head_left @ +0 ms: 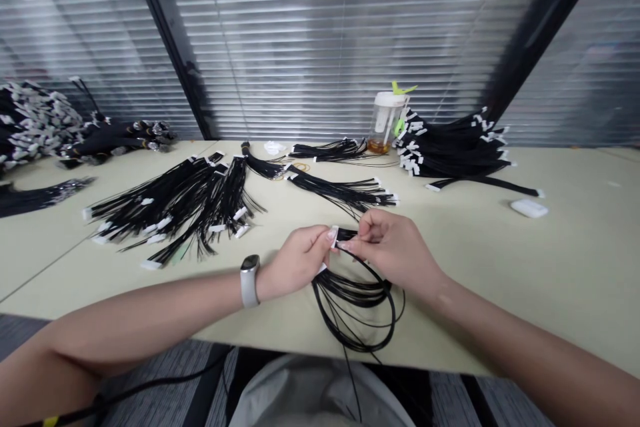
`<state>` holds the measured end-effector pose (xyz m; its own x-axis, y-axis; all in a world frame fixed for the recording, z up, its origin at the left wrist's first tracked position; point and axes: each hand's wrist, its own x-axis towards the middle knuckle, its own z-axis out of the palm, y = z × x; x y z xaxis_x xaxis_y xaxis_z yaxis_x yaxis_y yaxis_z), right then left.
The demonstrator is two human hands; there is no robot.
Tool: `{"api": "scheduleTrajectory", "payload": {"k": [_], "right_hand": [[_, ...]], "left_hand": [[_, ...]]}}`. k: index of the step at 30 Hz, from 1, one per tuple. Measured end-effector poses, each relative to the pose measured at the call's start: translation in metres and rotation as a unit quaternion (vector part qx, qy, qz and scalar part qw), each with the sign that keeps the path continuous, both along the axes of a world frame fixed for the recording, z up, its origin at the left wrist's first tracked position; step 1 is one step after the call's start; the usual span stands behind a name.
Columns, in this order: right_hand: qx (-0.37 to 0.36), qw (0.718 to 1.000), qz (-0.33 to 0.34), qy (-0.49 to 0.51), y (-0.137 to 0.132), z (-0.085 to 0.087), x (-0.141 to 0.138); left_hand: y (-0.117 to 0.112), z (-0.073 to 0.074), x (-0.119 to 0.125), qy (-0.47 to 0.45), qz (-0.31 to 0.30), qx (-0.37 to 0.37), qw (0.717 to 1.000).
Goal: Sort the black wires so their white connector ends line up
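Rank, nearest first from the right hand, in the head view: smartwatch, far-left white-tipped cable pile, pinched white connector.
1. White connector, pinched in the left hand.
2. Smartwatch, on that wrist.
3. White-tipped cable pile, far left.

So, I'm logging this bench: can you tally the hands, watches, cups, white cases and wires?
Hands: 2 (left hand, right hand)
Watch: 1
Cup: 1
White case: 1
Wires: too tangled to count
Total: 5, wires excluded
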<state>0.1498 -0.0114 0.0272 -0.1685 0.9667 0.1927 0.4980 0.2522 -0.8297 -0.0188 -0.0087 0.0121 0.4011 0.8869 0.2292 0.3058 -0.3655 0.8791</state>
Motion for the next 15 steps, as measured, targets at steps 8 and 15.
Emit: {"api": "scheduleTrajectory", "payload": {"k": [8, 15], "right_hand": [[-0.004, 1.0, 0.012, 0.0, -0.0004, -0.0001, 0.0002], [-0.027, 0.999, 0.016, -0.004, -0.0012, 0.0019, 0.0008]], "left_hand": [[0.0022, -0.0012, 0.0001, 0.01, -0.003, 0.0, 1.0], [-0.0011, 0.0009, -0.0009, 0.013, -0.013, 0.013, 1.0]]}}
